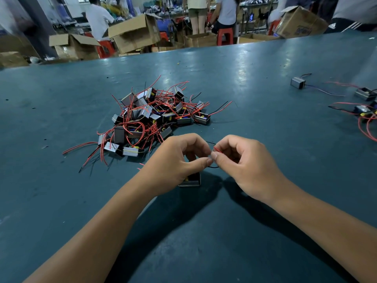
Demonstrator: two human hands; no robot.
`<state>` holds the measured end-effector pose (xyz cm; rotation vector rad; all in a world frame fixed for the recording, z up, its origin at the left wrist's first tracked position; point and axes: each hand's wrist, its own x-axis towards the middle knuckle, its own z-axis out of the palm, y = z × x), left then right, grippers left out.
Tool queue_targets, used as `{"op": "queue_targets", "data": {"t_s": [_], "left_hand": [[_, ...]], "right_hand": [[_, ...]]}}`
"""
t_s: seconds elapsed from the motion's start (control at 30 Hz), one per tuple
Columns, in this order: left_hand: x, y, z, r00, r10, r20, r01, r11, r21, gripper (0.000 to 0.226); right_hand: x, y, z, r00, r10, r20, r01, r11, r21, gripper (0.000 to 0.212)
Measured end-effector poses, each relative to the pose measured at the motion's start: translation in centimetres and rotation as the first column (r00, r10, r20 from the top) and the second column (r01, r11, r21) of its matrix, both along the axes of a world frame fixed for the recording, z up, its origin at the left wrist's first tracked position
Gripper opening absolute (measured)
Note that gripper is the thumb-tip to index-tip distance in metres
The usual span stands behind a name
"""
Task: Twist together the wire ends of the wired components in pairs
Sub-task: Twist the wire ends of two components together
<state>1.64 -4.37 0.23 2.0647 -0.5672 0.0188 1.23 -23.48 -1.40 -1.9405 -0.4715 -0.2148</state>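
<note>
both hands are raised just above the dark green table (265, 64), meeting near its front centre. the left hand (175, 160) has its fingers curled inward, thumb and forefinger closed in a narrow pinch on thin wire. the right hand (242, 160) mirrors it, thumb and forefinger tips pressed together on the same spot, remaining fingers loosely curled. the two thumb tips touch. a short red wire end (216, 149) shows just above the pinch, and a black wire (213, 166) loops out below and behind it; whether the two are already twisted cannot be told. a small metal-framed component (190, 180) lies on the table directly beneath the left hand, partly hidden by it.

beyond the hands, left of centre, a heap of like components (155, 117) lies in a tangle of red and black leads, some trailing out toward the near left. well apart, at the right edge, a few separate components (298, 83) with leads lie spread out. behind the table stand open cardboard boxes (134, 35), red stools (224, 35) and several people, blurred.
</note>
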Motion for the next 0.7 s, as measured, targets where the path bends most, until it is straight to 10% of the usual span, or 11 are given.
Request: {"op": "queue_targets", "data": {"t_s": [0.3, 0.7], "left_hand": [[0.12, 0.41, 0.42, 0.838, 0.055, 0.542, -0.155, 0.978, 0.14, 0.015], [0.18, 0.46, 0.29, 0.843, -0.023, 0.537, -0.072, 0.985, 0.156, 0.024]], "right_hand": [[-0.1, -0.13, 0.21, 0.999, 0.037, -0.029, -0.037, 0.999, 0.022, 0.017], [0.26, -0.71, 0.37, 0.996, 0.084, -0.039, -0.083, 0.996, 0.018, 0.018]]}}
